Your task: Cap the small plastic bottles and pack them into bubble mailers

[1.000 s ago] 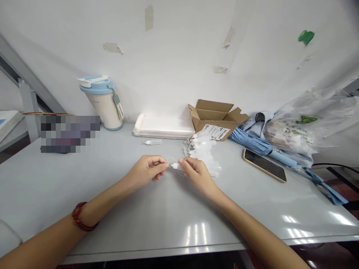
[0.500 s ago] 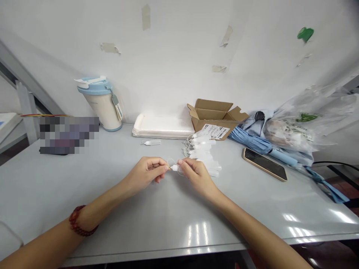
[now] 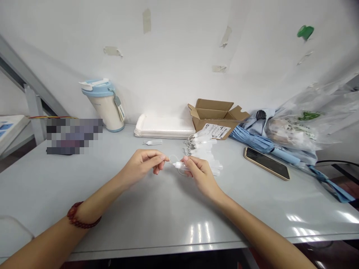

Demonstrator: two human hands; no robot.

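In the head view my right hand (image 3: 200, 173) pinches a small clear squeeze bottle (image 3: 177, 164) with a white pointed nozzle turned to the left. A thin pale cord (image 3: 174, 156) arcs by the nozzle and reaches my left hand (image 3: 146, 163). The left thumb and index finger are pressed together on the cord's end, just left of the nozzle and apart from it. Behind my right hand lies a pile of similar bottles (image 3: 203, 145), their pale cords bunched on the left. One more bottle (image 3: 154, 142) lies by itself farther back on the grey table (image 3: 126, 220).
Against the wall stand a stack of white trays (image 3: 168, 129), an open cardboard box (image 3: 214, 116) and a tumbler (image 3: 105, 108). To the right lie a phone (image 3: 266, 163), a folded blue umbrella (image 3: 252, 140) and a plastic bag (image 3: 297, 129). A blurred-out item (image 3: 73, 136) lies left.
My left hand has drawn slightly up and to the left, away from the nozzle. My right hand still holds the bottle. The whole view has shifted slightly.
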